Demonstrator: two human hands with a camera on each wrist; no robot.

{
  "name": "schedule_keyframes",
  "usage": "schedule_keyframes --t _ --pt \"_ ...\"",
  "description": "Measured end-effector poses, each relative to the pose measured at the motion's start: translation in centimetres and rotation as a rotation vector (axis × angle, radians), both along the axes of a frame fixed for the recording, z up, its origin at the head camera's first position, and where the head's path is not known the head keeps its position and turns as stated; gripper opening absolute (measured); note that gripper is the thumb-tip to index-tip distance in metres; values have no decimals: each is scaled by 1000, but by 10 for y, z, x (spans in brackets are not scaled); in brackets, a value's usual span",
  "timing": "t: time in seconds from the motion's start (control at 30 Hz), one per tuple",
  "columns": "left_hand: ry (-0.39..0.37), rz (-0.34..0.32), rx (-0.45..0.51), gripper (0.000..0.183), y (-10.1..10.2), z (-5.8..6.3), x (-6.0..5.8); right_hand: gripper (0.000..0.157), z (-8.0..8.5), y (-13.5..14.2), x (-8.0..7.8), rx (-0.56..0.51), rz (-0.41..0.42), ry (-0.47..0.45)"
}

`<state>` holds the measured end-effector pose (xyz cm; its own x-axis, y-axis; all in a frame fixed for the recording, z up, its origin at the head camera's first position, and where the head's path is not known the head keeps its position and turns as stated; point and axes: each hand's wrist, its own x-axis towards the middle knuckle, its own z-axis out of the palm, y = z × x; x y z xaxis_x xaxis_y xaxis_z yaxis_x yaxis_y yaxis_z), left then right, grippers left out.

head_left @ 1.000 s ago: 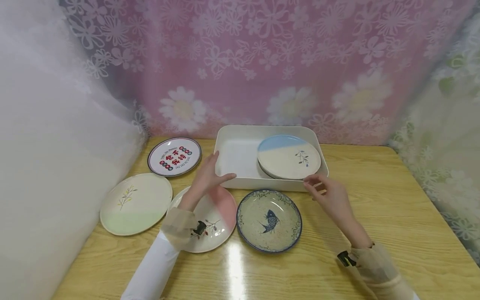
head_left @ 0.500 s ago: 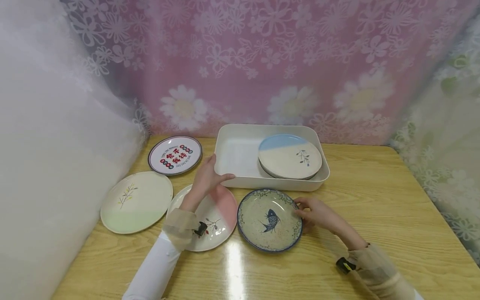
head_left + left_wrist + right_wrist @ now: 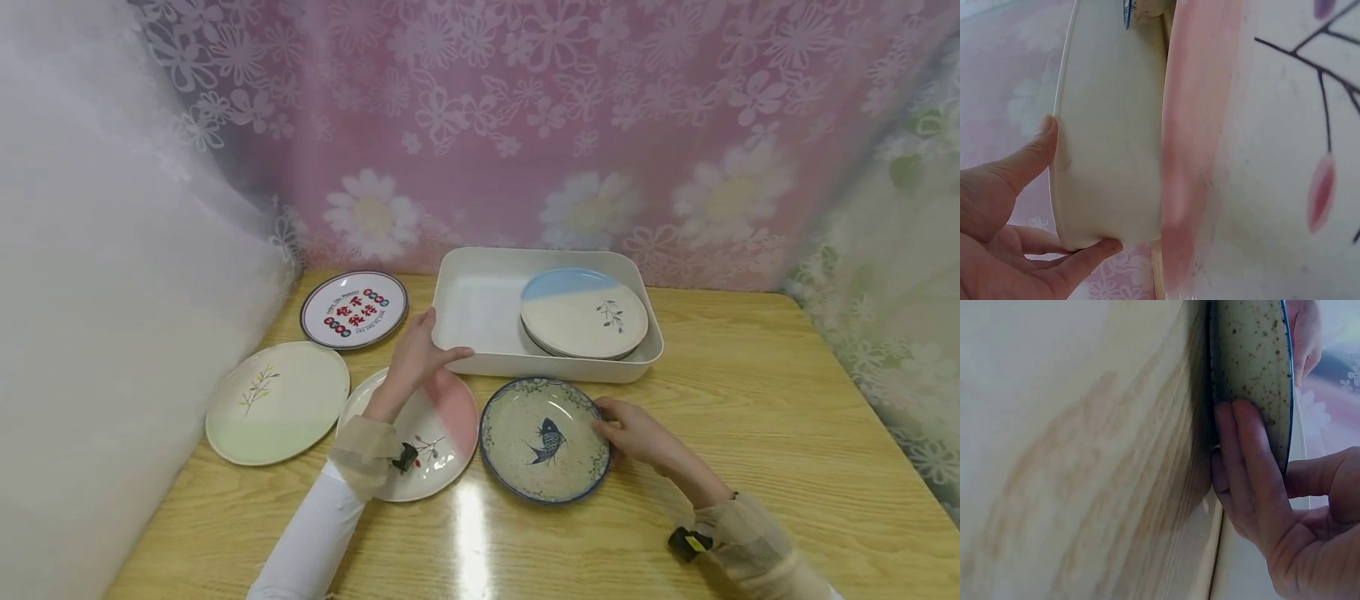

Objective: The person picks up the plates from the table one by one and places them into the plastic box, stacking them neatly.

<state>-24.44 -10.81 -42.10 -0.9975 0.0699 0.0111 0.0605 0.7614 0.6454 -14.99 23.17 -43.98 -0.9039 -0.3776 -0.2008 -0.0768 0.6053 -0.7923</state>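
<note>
My right hand (image 3: 636, 432) grips the right rim of a speckled, blue-rimmed plate with a fish drawing (image 3: 517, 442). In the right wrist view, the thumb lies over the rim and the fingers (image 3: 1259, 453) reach under the plate. At the front left corner of a white plastic bin (image 3: 517, 365), my left hand (image 3: 412, 357) holds on, its thumb at the rim and its fingers on the outer wall. Inside the bin's right half lies a stack of plates, topped by a blue and cream plate (image 3: 581, 321) with a sprig.
A pink and white plate (image 3: 442, 467) lies partly under my left forearm, close beside the fish plate. Further left are a cream and green plate (image 3: 281, 408) and a white plate with red lettering (image 3: 322, 312). A pink floral curtain (image 3: 480, 167) hangs behind the wooden table (image 3: 750, 400).
My right hand has come down from the bin's front edge to the fish plate's right rim and taken hold of it. The left hand stays at the bin's corner.
</note>
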Motion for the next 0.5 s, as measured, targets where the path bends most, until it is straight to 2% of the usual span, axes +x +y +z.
schedule_keyframes --t 0.33,0.5 --pt "-9 11 31 107 0 -3 0 37 -3 4 6 -122 -55 -54" --pt "-16 19 44 109 0 -4 1 41 -1 7 9 -50 -81 11"
